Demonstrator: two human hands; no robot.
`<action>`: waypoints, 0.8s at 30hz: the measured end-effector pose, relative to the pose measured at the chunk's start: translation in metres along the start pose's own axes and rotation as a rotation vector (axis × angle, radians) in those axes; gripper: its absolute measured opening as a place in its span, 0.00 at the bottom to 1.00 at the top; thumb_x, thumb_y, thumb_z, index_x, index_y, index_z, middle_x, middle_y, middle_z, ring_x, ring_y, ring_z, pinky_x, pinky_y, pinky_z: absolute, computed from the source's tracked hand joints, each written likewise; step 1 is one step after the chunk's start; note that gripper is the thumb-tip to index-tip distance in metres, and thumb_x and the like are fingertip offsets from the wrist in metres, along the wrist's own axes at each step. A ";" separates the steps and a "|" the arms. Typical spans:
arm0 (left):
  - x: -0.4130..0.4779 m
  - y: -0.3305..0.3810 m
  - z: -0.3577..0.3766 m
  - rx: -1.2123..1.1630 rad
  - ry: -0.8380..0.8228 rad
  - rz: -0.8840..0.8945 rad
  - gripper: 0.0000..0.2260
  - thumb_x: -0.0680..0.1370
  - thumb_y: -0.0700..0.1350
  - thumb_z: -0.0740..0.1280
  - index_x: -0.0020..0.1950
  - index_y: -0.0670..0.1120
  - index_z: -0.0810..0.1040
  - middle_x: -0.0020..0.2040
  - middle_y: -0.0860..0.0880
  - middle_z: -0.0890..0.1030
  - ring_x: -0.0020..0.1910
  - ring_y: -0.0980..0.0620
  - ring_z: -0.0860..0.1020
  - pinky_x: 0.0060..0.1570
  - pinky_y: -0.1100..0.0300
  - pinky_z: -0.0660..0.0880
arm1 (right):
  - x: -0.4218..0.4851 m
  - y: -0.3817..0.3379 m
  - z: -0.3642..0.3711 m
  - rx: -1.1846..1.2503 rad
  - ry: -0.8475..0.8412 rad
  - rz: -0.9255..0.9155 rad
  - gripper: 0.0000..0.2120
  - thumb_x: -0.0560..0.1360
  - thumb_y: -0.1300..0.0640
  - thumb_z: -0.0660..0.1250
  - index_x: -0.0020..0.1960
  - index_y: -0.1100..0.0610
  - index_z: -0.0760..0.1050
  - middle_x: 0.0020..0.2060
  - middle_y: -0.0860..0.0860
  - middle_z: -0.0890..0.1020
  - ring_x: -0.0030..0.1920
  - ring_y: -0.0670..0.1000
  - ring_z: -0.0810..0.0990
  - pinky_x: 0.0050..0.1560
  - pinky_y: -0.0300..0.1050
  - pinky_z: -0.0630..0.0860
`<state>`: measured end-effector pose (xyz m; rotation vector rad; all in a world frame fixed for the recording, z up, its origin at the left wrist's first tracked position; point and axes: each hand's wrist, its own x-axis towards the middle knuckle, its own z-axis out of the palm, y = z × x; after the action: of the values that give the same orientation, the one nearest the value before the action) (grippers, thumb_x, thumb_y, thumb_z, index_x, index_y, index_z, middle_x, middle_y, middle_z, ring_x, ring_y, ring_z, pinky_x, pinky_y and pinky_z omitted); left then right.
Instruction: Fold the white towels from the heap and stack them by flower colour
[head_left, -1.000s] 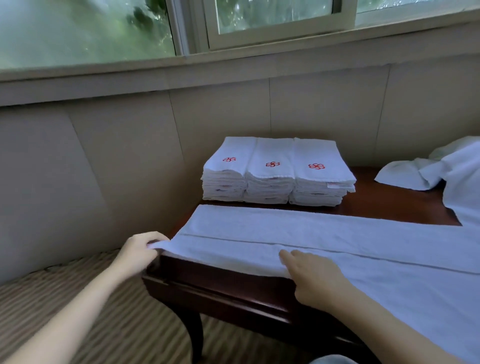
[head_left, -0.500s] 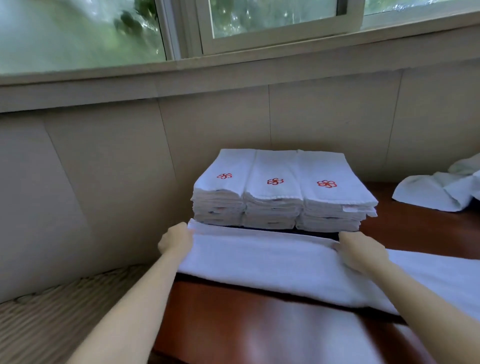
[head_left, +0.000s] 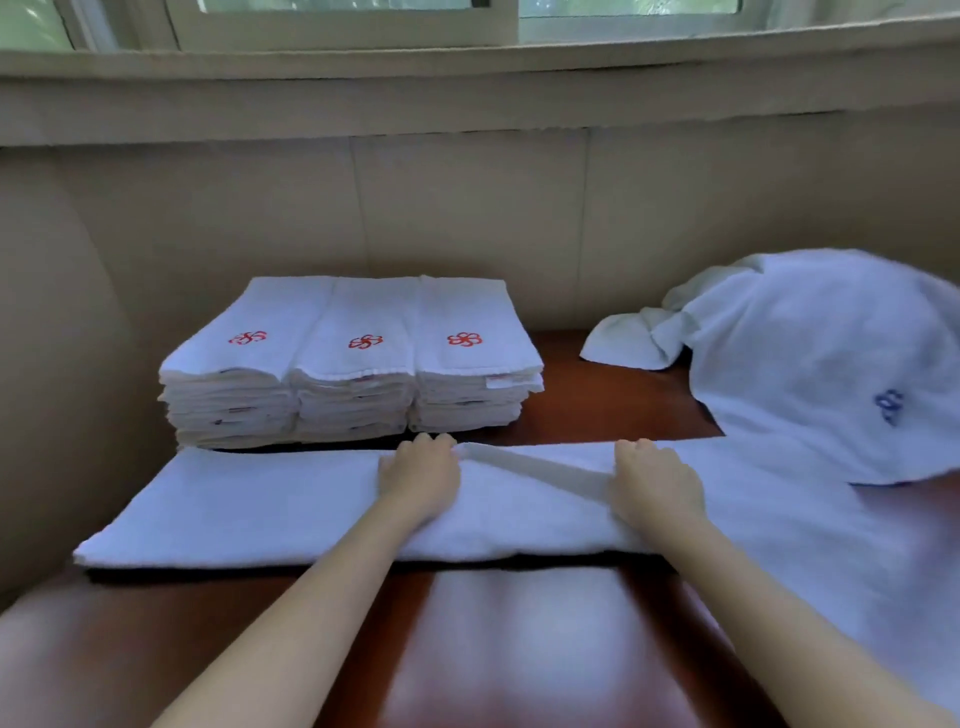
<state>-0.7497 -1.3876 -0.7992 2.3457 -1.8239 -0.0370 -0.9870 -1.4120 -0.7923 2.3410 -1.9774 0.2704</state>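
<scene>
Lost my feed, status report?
Left hand and right hand grip the long folded towel. Red-flower stacks behind. Nothing in the way.

White towels (head_left: 350, 358), red flowers (head_left: 464, 339)

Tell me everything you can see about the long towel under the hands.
The long towel is white terry cloth, folded lengthwise into a flat band lying across the dark wooden table, just in front of the folded stacks. Its right end runs toward the heap. The left hand and right hand grip its far edge, lifting a small ridge. No flower shows.
</scene>
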 end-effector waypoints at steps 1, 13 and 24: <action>-0.003 0.012 0.004 0.006 0.020 0.006 0.16 0.82 0.48 0.50 0.67 0.51 0.69 0.64 0.46 0.72 0.63 0.45 0.69 0.63 0.50 0.66 | -0.008 0.024 -0.006 -0.024 -0.028 0.046 0.05 0.76 0.61 0.55 0.50 0.54 0.65 0.51 0.52 0.73 0.56 0.56 0.73 0.44 0.46 0.67; -0.034 0.029 0.001 -0.157 0.021 0.089 0.10 0.81 0.51 0.56 0.56 0.56 0.75 0.57 0.49 0.76 0.58 0.47 0.72 0.59 0.50 0.70 | -0.047 0.191 -0.093 0.172 -0.510 0.256 0.02 0.69 0.61 0.66 0.39 0.60 0.75 0.33 0.54 0.77 0.33 0.54 0.77 0.32 0.39 0.72; -0.035 0.067 0.006 -0.045 0.173 -0.062 0.11 0.81 0.48 0.56 0.62 0.54 0.70 0.61 0.52 0.73 0.63 0.49 0.69 0.62 0.44 0.64 | -0.058 0.196 -0.047 0.220 -0.134 0.561 0.18 0.75 0.63 0.58 0.64 0.59 0.62 0.58 0.58 0.72 0.55 0.59 0.74 0.45 0.46 0.71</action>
<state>-0.8235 -1.3706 -0.7983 2.2954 -1.6533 0.1115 -1.1935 -1.3823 -0.7683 1.8930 -2.7714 0.3816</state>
